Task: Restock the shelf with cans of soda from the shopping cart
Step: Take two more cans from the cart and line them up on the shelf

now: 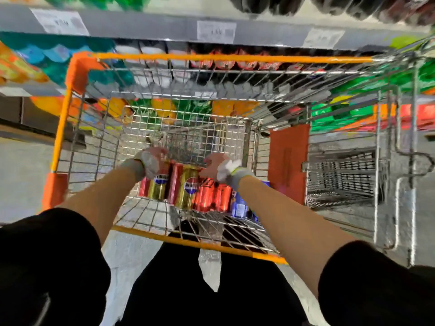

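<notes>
Both gloved hands reach into an orange-rimmed wire shopping cart (77, 67) parked against a grey store shelf (141, 24) at 12 o'clock. The left hand (150, 161) curls around a gold soda can (159, 188); the right hand (220, 168) closes over red soda cans (211, 196). A row of cans lies in the cart's bottom.
</notes>
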A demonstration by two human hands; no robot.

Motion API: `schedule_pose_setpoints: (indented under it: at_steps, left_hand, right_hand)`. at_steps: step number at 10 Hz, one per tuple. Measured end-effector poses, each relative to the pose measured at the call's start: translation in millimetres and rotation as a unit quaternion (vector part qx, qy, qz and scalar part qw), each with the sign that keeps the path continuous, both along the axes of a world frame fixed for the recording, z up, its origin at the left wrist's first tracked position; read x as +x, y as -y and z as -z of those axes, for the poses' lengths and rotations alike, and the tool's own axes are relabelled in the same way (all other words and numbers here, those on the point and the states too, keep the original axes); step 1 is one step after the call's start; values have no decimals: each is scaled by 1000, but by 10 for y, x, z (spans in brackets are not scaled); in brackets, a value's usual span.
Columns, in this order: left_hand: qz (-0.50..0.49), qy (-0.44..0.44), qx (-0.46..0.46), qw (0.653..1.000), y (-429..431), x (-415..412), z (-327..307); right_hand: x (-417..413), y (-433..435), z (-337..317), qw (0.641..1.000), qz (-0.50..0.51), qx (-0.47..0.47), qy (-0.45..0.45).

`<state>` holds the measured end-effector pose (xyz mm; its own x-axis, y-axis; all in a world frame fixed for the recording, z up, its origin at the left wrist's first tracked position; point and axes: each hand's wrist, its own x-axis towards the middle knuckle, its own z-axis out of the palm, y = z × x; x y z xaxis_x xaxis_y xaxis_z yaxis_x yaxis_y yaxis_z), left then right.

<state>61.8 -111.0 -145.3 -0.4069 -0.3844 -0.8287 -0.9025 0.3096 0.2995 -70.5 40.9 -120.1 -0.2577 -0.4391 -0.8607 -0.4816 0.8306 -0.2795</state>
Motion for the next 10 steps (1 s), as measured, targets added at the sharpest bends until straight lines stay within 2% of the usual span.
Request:
schedule_pose_setpoints:
  at_steps: [2,4,6,7,8,9,10]
  left_hand:
    - [65,40,-45,996,130,14,234]
    - [134,50,-26,989,146,55,620]
    - [98,63,-31,993,170,64,732]
    - [92,54,-21,994,155,66,722]
    - [82,47,-24,995,158,79,696]
    - [90,49,-10,995,184,112,653]
    - [105,42,-11,994,256,113,485]
  right_hand:
    - [165,297,314,997,-56,-26,-35]
    - [212,391,618,996,-76,8,-43]
    - [181,410,703,994,-94,18,-53]
    - [192,403,775,994,-103,38,-21]
    - [222,438,702,994,-99,-8,-43]
    - [247,454,625,995,-95,-12,-19]
    - [250,473,485,996,-69,27,55]
